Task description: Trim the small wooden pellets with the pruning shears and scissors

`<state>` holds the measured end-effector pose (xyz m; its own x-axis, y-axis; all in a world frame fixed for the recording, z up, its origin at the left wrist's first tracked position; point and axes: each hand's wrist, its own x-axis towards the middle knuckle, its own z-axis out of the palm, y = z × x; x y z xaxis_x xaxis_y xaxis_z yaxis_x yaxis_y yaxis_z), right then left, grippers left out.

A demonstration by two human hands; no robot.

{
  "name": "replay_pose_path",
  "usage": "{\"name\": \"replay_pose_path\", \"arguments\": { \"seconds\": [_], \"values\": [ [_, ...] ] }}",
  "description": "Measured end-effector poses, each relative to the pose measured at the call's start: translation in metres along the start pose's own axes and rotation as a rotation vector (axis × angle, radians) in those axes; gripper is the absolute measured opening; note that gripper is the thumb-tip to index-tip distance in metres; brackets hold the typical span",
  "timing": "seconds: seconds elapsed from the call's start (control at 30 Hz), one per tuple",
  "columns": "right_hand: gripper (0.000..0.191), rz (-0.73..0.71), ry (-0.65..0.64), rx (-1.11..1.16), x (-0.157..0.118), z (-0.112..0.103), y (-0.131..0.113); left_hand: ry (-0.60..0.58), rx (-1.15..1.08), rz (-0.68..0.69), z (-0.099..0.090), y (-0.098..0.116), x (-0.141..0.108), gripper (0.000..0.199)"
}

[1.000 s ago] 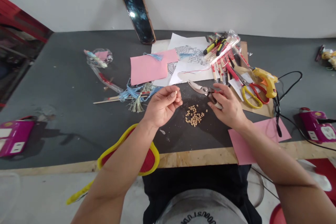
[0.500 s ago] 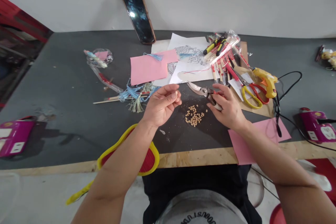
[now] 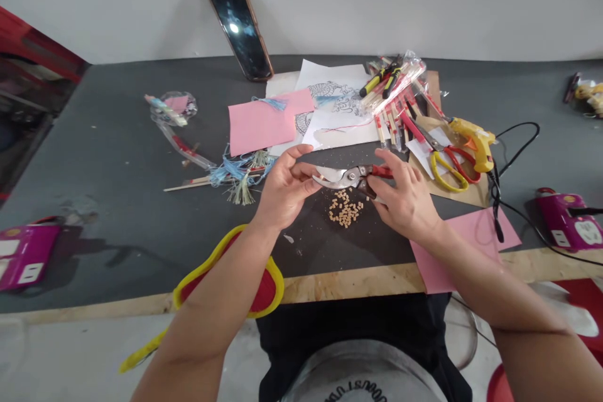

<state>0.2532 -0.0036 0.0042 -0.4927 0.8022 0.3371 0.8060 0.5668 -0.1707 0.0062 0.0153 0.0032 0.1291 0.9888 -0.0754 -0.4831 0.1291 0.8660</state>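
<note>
Pruning shears (image 3: 351, 176) with red handles rest in the grip of my right hand (image 3: 407, 198), their blades pointing left and slightly parted. My left hand (image 3: 286, 191) pinches a small pale piece between thumb and forefinger, right at the blade tips; most of the piece is hidden by the fingers. Beneath the shears a pile of small cut wooden bits (image 3: 346, 208) lies on the dark table (image 3: 117, 157).
Behind are pink paper (image 3: 257, 129), dragon printouts and packaged sticks (image 3: 391, 119). Scissors (image 3: 440, 154) and a yellow glue gun (image 3: 475, 138) lie right, tassels (image 3: 240, 173) left. A phone (image 3: 240, 28) leans on the wall. A yellow-rimmed red shape (image 3: 264, 292) overlaps the front edge.
My right hand has brought the shears left and slightly down, and their blades now meet the fingertips of my left hand. The view has shifted a little.
</note>
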Motion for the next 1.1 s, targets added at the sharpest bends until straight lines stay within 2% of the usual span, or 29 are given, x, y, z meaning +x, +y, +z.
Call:
{"name": "replay_pose_path", "arguments": {
  "seconds": [0.33,1.1],
  "values": [
    [0.028,-0.033,0.011,-0.028,-0.0006,-0.0012,-0.0004,-0.039,0.034,0.025,0.0010,-0.0012,-0.0018,0.065],
    [0.025,-0.043,-0.047,-0.002,-0.0013,-0.0012,0.0017,-0.082,0.070,0.019,-0.0045,-0.0025,-0.0022,0.061]
  ]
}}
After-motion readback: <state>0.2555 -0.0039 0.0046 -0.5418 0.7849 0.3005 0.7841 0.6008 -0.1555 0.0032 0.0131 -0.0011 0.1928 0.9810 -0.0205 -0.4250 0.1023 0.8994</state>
